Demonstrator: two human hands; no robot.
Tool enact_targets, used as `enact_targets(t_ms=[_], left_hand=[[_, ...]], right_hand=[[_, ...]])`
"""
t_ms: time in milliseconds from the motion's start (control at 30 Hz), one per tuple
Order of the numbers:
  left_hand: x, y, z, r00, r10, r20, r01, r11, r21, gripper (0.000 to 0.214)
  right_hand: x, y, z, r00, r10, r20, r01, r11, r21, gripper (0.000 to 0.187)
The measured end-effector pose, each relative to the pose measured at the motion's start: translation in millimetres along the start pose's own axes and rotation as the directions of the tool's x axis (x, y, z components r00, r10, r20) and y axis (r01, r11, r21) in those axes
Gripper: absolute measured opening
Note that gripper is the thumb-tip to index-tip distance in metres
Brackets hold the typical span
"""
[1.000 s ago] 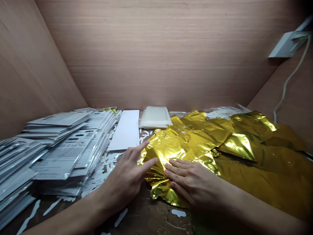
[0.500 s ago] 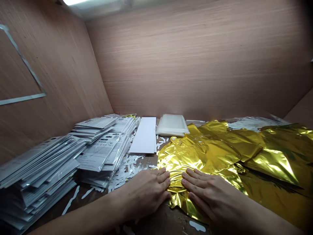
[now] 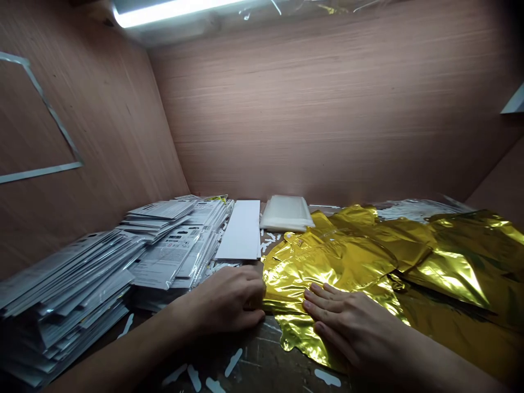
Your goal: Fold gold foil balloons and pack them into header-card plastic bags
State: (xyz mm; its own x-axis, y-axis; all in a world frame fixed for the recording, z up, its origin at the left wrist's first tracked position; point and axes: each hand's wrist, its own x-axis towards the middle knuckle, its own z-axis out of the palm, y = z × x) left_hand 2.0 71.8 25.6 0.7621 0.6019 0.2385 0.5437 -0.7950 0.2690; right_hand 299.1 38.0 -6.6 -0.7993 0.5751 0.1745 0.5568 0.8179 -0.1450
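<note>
A flat, shiny gold foil balloon (image 3: 315, 256) lies creased on the table in front of me. My right hand (image 3: 339, 319) rests flat on its near part, fingers stretched out. At the balloon's left edge, my left hand (image 3: 235, 300) is closed, with curled fingers gripping the foil; the fingertips are partly hidden. Beyond my left hand lies a stack of blank white cards (image 3: 239, 229). Right of the cards is a pile of clear plastic bags (image 3: 287, 213).
Tall stacks of bagged printed cards (image 3: 82, 278) fill the left side. More gold foil sheets (image 3: 446, 273) spread to the right, with whitish strips (image 3: 421, 210) behind them. White paper scraps (image 3: 233, 363) litter the table. Wooden panels (image 3: 327, 120) close off the back and sides.
My left hand has moved left from the foil's middle to its edge, its fingers going from flat to curled. The right hand stays flat in place. The view has tilted up slightly.
</note>
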Motion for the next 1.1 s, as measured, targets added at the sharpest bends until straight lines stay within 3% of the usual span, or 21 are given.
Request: enact_targets(t_ms=[133, 200, 267, 367, 467, 600, 767, 833, 900, 967, 1033, 1100], left_hand=[[4, -9, 15.5, 0.994, 0.099, -0.036, -0.099, 0.995, 0.016, 0.055], [6, -14, 23.3, 0.982, 0.142, -0.122, -0.149, 0.988, -0.048, 0.050], [9, -17, 28.1, 0.962, 0.155, -0.223, -0.196, 0.965, -0.176, 0.032], [19, -22, 27.2, 0.947, 0.151, -0.284, -0.257, 0.887, -0.384, 0.017], [35, -28, 19.8, 0.949, 0.218, -0.227, -0.295, 0.867, -0.401, 0.029], [56, -33, 11.7, 0.944, 0.331, 0.009, -0.315, 0.906, -0.282, 0.032], [65, -26, 13.1, 0.951, 0.297, 0.083, -0.243, 0.888, -0.392, 0.027], [61, -20, 14.7, 0.954, 0.288, 0.078, -0.220, 0.855, -0.471, 0.023], [55, -14, 15.8, 0.953, 0.297, 0.051, -0.227, 0.817, -0.530, 0.020], [49, -9, 16.9, 0.949, 0.311, 0.046, -0.233, 0.793, -0.563, 0.019], [43, -4, 18.2, 0.943, 0.324, 0.074, -0.221, 0.778, -0.588, 0.021], [39, 1, 19.8, 0.932, 0.343, 0.118, -0.202, 0.760, -0.617, 0.024]], right_hand=[[-1, 1, -3, 1.000, 0.006, 0.021, -0.007, 1.000, 0.024, 0.045], [-1, 1, -4, 0.999, 0.022, 0.037, -0.023, 0.999, 0.024, 0.045], [-1, 1, -4, 0.997, 0.043, 0.057, -0.044, 0.999, 0.022, 0.045], [-1, 3, -6, 0.996, 0.070, 0.063, -0.074, 0.996, 0.059, 0.044], [-3, 4, -10, 0.997, 0.070, 0.045, -0.075, 0.989, 0.129, 0.041], [-5, 2, -12, 0.999, 0.043, -0.030, -0.036, 0.979, 0.203, 0.034], [-6, 15, -18, 0.991, 0.117, -0.071, -0.092, 0.953, 0.288, 0.027], [-9, 35, -25, 0.942, 0.299, -0.153, -0.256, 0.934, 0.250, 0.028], [-14, 60, -32, 0.804, 0.522, -0.286, -0.506, 0.852, 0.132, 0.034], [-21, 83, -36, 0.666, 0.658, -0.351, -0.698, 0.716, 0.016, 0.044], [-27, 97, -34, 0.586, 0.732, -0.347, -0.790, 0.612, -0.042, 0.051], [-31, 104, -29, 0.547, 0.768, -0.333, -0.826, 0.561, -0.063, 0.051]])
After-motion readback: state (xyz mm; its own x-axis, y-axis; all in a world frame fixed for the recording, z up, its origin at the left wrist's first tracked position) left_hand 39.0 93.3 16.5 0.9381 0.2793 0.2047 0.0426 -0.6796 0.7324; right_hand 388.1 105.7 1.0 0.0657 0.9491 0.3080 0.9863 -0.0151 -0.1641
